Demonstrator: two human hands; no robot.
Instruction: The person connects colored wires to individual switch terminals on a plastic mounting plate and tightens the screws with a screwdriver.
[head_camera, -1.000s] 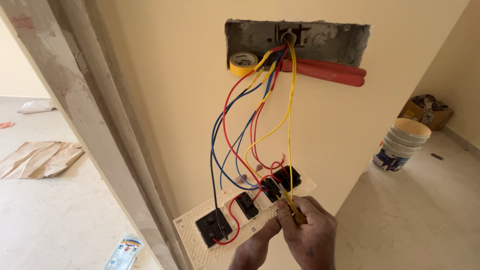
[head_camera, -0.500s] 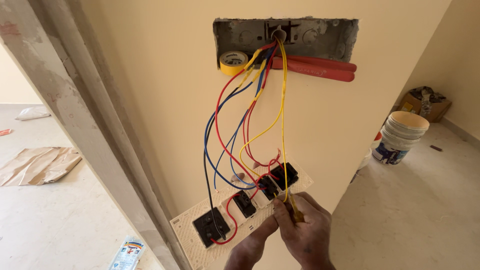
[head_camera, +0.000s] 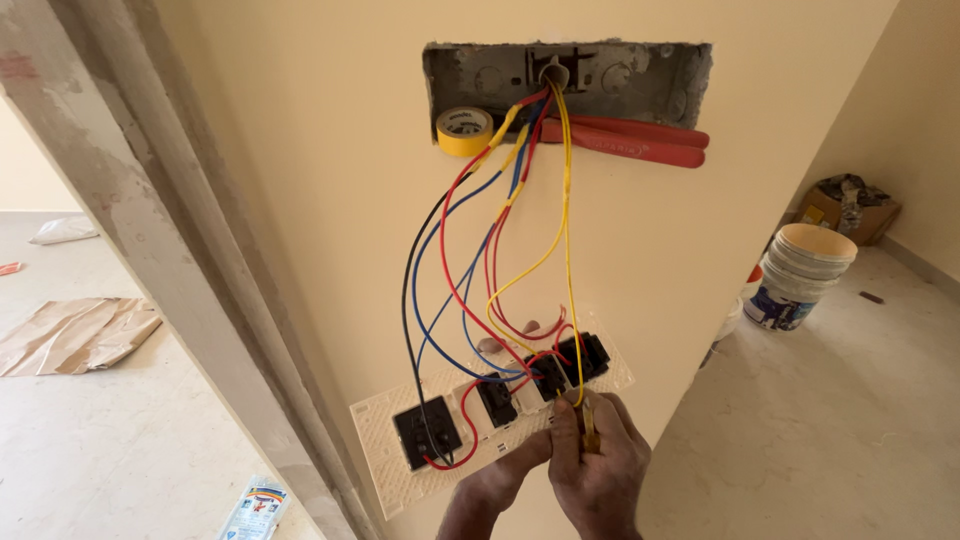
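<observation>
Bottom centre of the frame: the right hand (head_camera: 600, 470) is closed around a yellow-handled screwdriver (head_camera: 588, 428), its tip at the black switch modules (head_camera: 560, 368). The left hand (head_camera: 500, 485), just left of it, pinches the lower edge of the cream switch plate (head_camera: 385, 465), which hangs tilted against the wall. Red, blue, yellow and black wires (head_camera: 470, 280) rise from the modules to the open wall box (head_camera: 640, 80) at the upper centre. A yellow tape roll (head_camera: 464, 130) and red-handled pliers (head_camera: 640, 140) rest on the box's lower edge. A white bucket (head_camera: 800, 275) stands on the floor at right.
</observation>
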